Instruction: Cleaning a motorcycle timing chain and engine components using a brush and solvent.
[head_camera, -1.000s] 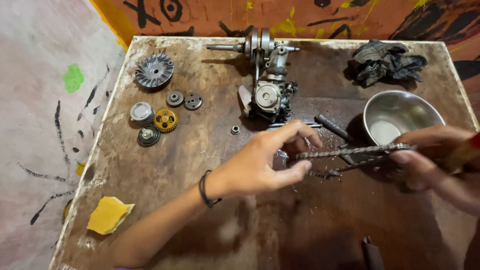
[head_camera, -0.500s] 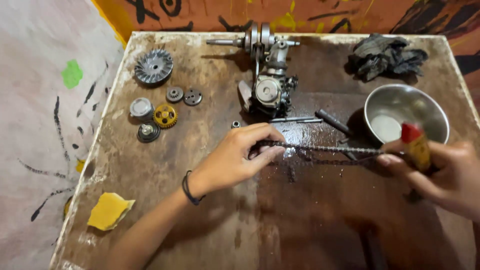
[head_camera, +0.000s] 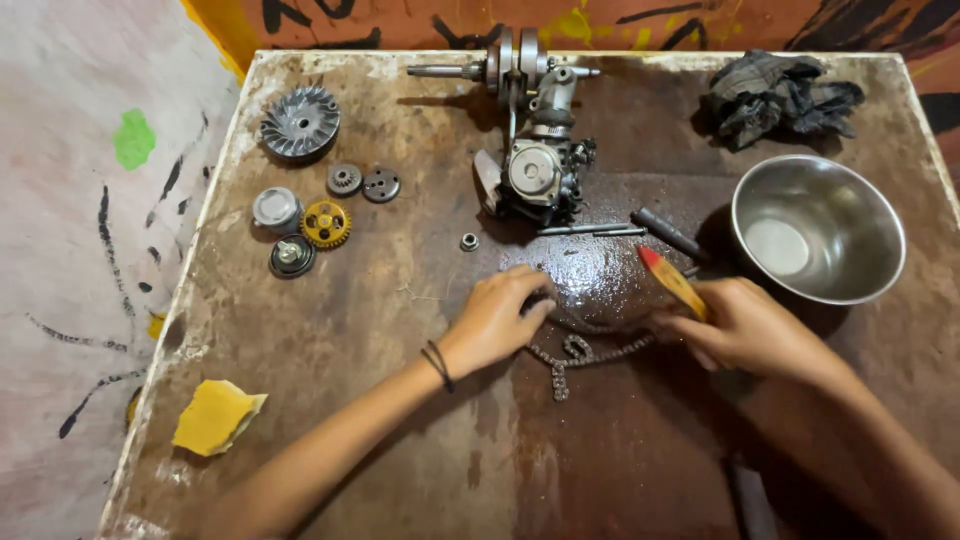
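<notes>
Rusty tabletop (head_camera: 330, 400) bears one chain (head_camera: 590, 352), lying flat between two hands: left hand (head_camera: 498, 320) presses curled fingers on it; right hand (head_camera: 745, 325) grips one red-tipped brush (head_camera: 672, 281). One steel bowl (head_camera: 818, 228) stands nearby.

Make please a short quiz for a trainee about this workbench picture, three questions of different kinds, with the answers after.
1. True or false: the chain lies flat on the table, between the two hands.
2. Multiple choice: what does the right hand hold? A) a brush with a yellow handle and red tip, B) a hammer, C) the steel bowl.
3. Fill in: the yellow gear lies on the ___ side of the table, seen from the head camera.

Key
1. True; the left hand rests on one end of it.
2. A; the brush sticks up from the fist, and the steel bowl stands apart.
3. left
</notes>
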